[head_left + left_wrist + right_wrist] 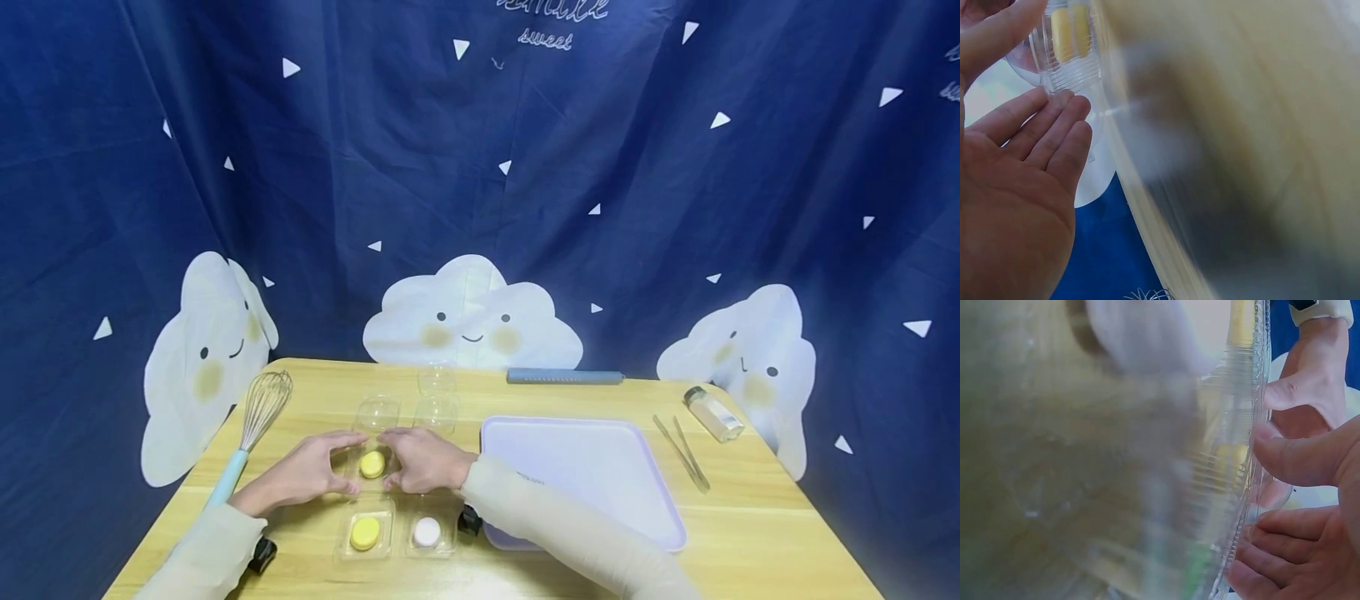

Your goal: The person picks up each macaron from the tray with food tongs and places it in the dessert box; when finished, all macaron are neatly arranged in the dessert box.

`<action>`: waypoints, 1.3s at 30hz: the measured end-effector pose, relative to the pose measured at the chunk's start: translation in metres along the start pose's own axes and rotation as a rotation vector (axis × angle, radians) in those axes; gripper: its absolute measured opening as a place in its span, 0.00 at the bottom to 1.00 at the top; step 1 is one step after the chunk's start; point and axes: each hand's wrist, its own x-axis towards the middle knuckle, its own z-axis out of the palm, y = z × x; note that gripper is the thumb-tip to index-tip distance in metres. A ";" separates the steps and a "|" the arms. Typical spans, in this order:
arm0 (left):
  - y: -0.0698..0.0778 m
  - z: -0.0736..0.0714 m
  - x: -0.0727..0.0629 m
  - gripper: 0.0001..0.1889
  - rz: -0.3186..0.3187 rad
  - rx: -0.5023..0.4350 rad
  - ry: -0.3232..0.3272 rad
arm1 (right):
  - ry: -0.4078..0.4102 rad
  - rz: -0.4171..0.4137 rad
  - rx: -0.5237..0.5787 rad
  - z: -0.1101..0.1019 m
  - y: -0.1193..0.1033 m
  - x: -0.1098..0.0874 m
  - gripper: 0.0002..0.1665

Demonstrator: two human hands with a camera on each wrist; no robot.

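A clear plastic box with a round yellow macaron in it stands between my hands. My left hand lies along its left side, fingers fairly straight and thumb apart. In the left wrist view the fingertips are at the box's ribbed wall. From the right, my right hand reaches to the opposite side, with thumb and fingertips at the box's edge. Nearer me are two more clear boxes: one holds a yellow macaron, the other a pale pink one. The box's lower wall is partly hidden.
Clear lids or boxes stand behind the hands. A whisk lies at the left. At the right are a lilac tray, partly under my right sleeve, tweezers and a black-capped jar. A blue stick-like object lies at the back.
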 end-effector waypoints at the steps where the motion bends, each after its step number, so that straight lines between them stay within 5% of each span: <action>1: 0.000 0.000 0.001 0.46 -0.002 0.006 -0.001 | 0.001 0.001 -0.004 0.000 0.000 0.000 0.44; 16: 0.003 0.001 0.003 0.46 -0.062 -0.015 -0.050 | -0.038 -0.005 0.007 0.001 0.001 0.004 0.42; 32: 0.001 -0.004 0.003 0.47 0.008 0.002 -0.048 | -0.019 -0.009 0.068 -0.002 0.006 0.005 0.42; 39: 0.008 -0.017 0.000 0.43 0.025 0.028 0.002 | 0.031 0.008 0.076 -0.012 0.005 -0.001 0.44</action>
